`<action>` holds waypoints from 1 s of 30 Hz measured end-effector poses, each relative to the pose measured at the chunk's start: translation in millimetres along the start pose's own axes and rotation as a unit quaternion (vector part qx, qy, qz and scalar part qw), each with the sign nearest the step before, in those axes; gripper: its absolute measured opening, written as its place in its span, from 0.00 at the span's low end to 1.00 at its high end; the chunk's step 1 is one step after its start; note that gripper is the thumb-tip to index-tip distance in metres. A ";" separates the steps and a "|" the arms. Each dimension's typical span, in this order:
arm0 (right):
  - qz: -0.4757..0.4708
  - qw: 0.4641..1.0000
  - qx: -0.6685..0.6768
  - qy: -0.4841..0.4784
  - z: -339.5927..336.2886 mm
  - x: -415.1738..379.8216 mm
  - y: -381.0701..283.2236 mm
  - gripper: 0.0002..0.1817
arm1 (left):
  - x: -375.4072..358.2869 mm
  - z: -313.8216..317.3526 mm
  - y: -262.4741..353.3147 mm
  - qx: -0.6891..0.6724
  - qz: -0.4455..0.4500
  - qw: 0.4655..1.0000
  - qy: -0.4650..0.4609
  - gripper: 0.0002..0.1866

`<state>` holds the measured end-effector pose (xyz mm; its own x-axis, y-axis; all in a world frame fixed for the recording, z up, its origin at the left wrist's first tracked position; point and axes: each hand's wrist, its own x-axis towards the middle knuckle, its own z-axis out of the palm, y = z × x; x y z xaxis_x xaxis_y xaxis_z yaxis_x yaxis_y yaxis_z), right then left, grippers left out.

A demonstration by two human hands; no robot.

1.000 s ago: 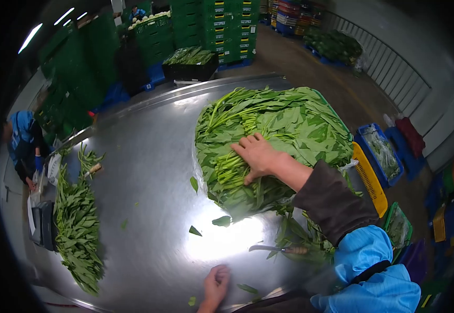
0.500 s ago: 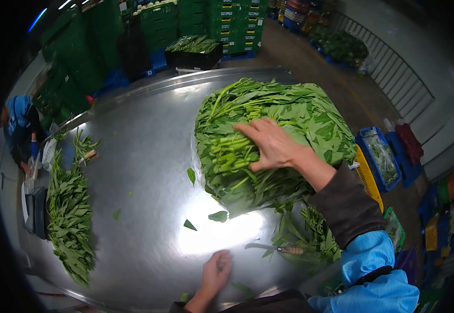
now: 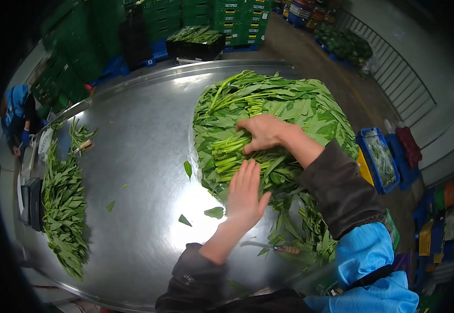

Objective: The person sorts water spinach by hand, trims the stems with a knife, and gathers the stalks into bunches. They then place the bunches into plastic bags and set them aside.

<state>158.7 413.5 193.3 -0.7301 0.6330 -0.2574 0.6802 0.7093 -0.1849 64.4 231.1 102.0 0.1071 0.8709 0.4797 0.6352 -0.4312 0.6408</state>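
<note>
A large packed heap of leafy greens (image 3: 310,112), which look like water spinach, lies in clear plastic on the metal table. My right hand (image 3: 265,131) is on top, its thumb and fingers closed around a bunch of greens (image 3: 228,155) whose cut stems point left. Just below it my left hand (image 3: 245,192) lies with fingers stretched out, its fingertips at the lower stems of that bunch. A knife (image 3: 288,250) with a wooden handle rests near the front edge, beside loose greens (image 3: 313,224).
Along the left of the metal table (image 3: 133,172) lies a row of greens (image 3: 65,208), with another wooden-handled knife (image 3: 83,146) near a scale (image 3: 34,203). A co-worker in blue (image 3: 17,112) stands beyond. Green crates (image 3: 237,23) are stacked behind; a blue crate (image 3: 379,159) stands right.
My left hand has risen from the table's front to the bunch and its fingers have opened out. My right hand stays on the bunch, which has settled slightly lower against the heap.
</note>
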 end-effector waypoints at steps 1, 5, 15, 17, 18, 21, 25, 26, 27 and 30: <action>-0.008 1.000 -0.003 0.030 -0.9 1.8 3.4 0.37 | -1.7 7.4 -0.6 0.013 0.000 1.000 -0.005 0.37; -0.017 0.998 0.024 0.064 -2.4 1.0 7.2 0.37 | -8.5 16.2 3.8 0.022 -0.003 1.000 -0.002 0.40; 0.008 1.000 -0.005 -0.011 -25.2 -13.2 -15.0 0.42 | 0.8 10.2 14.2 0.010 -0.058 0.997 0.040 0.41; 0.028 0.999 0.012 0.019 -42.1 -16.5 -13.0 0.41 | 0.9 10.3 13.5 0.023 -0.050 0.998 0.021 0.41; 0.052 0.997 0.030 0.054 -46.7 -17.9 -10.3 0.39 | 1.0 11.2 13.8 0.037 -0.036 0.999 0.000 0.41; 0.041 0.998 0.017 0.045 -30.1 -9.4 -9.0 0.37 | 0.1 13.8 14.8 0.059 -0.016 0.998 0.003 0.39; 0.030 0.997 -0.039 -0.055 -6.6 0.6 -22.9 0.32 | -1.5 12.7 11.9 0.084 -0.002 0.996 0.007 0.38; 0.044 0.994 -0.051 -0.081 -7.0 0.3 -26.4 0.31 | -2.1 13.9 9.4 0.061 0.001 0.998 0.005 0.37; 0.039 0.995 -0.049 -0.072 -3.4 2.4 -22.8 0.30 | -3.1 15.3 7.6 0.037 0.004 0.999 0.003 0.37; 0.009 0.993 -0.103 -0.059 -6.9 2.9 -26.8 0.31 | -4.8 19.8 6.9 0.010 0.001 1.000 0.001 0.37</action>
<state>138.0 398.4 204.0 -0.6967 0.6143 -0.3704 0.6569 0.7539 0.0148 83.4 228.7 92.3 0.1072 0.8693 0.4825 0.6502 -0.4284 0.6274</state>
